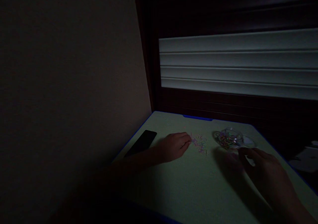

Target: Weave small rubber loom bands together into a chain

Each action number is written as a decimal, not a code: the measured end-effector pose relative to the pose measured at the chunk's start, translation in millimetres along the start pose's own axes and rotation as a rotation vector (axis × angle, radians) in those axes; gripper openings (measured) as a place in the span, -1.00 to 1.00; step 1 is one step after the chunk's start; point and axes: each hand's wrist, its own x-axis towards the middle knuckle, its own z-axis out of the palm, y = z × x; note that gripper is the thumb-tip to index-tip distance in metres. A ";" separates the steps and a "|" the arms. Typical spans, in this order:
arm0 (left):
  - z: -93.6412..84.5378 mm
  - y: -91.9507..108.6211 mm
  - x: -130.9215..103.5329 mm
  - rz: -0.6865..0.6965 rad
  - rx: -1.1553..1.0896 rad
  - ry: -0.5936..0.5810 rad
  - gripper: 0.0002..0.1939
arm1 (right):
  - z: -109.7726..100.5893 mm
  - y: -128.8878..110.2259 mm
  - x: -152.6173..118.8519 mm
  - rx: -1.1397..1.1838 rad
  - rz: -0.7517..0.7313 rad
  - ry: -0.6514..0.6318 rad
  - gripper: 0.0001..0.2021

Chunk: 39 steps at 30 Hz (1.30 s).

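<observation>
1. L hand (175,146): grip tips together at edge of loose bands (199,143), mid-surface (179,191); can't tell if any pinched.
2. R hand (264,167): nr pink blur (233,161), grip can't tell.
3. Risk: R bump may tip jar (239,137), just beyond; L drag may scatter bands.

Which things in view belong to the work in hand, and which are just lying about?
Apparently in use:
small coloured pieces, by the left hand
blurred pinkish item, at the right hand
clear container holding more coloured pieces
clear disc beside the container, probably

Apparently just lying about:
black phone-like slab, in neither hand
</observation>
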 end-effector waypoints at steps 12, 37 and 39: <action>-29.5 -84.3 -113.6 -0.368 0.269 0.045 -0.71 | -7.2 -2.9 1.1 0.014 -0.012 -0.066 -0.75; -14.9 -80.6 -113.9 -0.324 0.407 0.088 -0.70 | -7.2 -0.7 3.6 0.035 -0.016 -0.100 -0.75; -14.8 -71.8 -104.1 -0.289 0.387 0.087 -0.72 | -7.7 -1.3 4.3 0.034 -0.034 -0.091 -0.73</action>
